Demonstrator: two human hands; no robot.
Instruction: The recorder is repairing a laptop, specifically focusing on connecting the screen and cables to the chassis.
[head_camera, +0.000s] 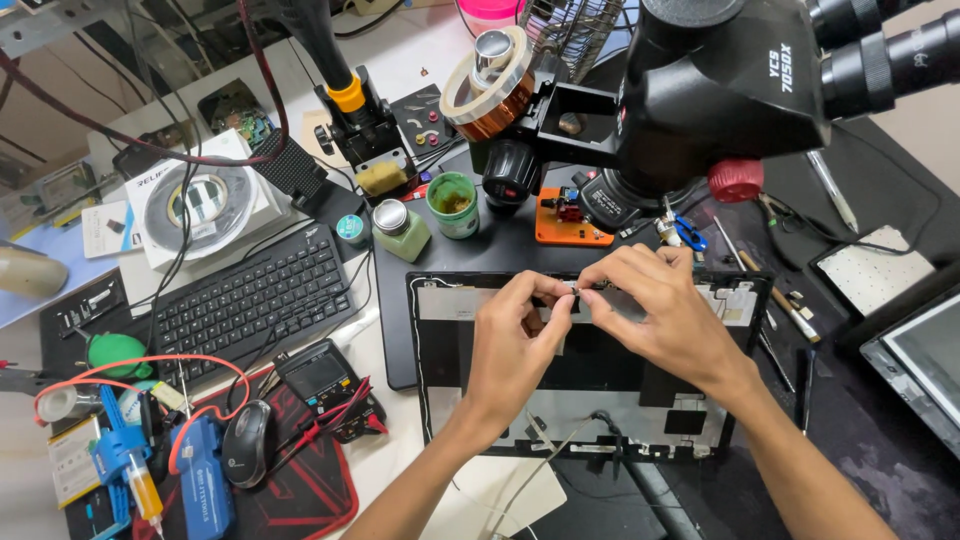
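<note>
- My forearms are coming up from the bottom edge, both reaching over the laptop lid shell (470, 420), which is lying inner side up on the dark work mat (880, 440).
- A thin cable (545, 462) is trailing off the shell's near edge toward me.
- My left hand (515, 345) is resting over the shell's middle, thumb and forefinger pinching narrowly on a small strip-like part (578, 293) at the shell's far edge.
- My right hand (660, 305) is meeting it from the other side, fingertips closing on the same small part; the part is too tiny and too covered for me to name it more closely.
- To my left, a mouse (248, 442) is sitting on a red-and-black pad, a multimeter (322, 380) just beside it, and a black keyboard (250, 300) beyond.
- Just past the shell, a small glass jar with a metal lid (398, 228) and a green pot (453, 204) are standing side by side.
- An orange holder (570, 225) is sitting under the microscope (720, 100), which is looming over the far end of the mat.
- A roll of amber tape (490, 95) is perching on the stand beside the microscope.
</note>
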